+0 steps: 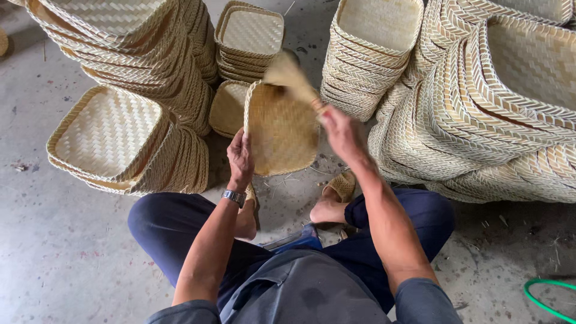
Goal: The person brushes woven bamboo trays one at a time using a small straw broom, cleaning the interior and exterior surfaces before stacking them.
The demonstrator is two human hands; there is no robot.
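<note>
I sit on the floor and hold a square woven bamboo tray (pixel 282 129) up on its edge in front of me. My left hand (pixel 240 157) grips its left rim; a metal watch sits on that wrist. My right hand (pixel 339 127) is closed around the handle of a wide brush (pixel 289 75), whose blurred pale bristles are over the tray's top right corner.
Stacks of similar woven trays surround me: a low stack (pixel 114 141) at left, a tall leaning pile (pixel 138 42) at back left, small stacks (pixel 249 39) behind the held tray, a stack (pixel 372 48) at back right, a large slumped pile (pixel 492 108) at right. A green hose (pixel 543 297) lies at lower right.
</note>
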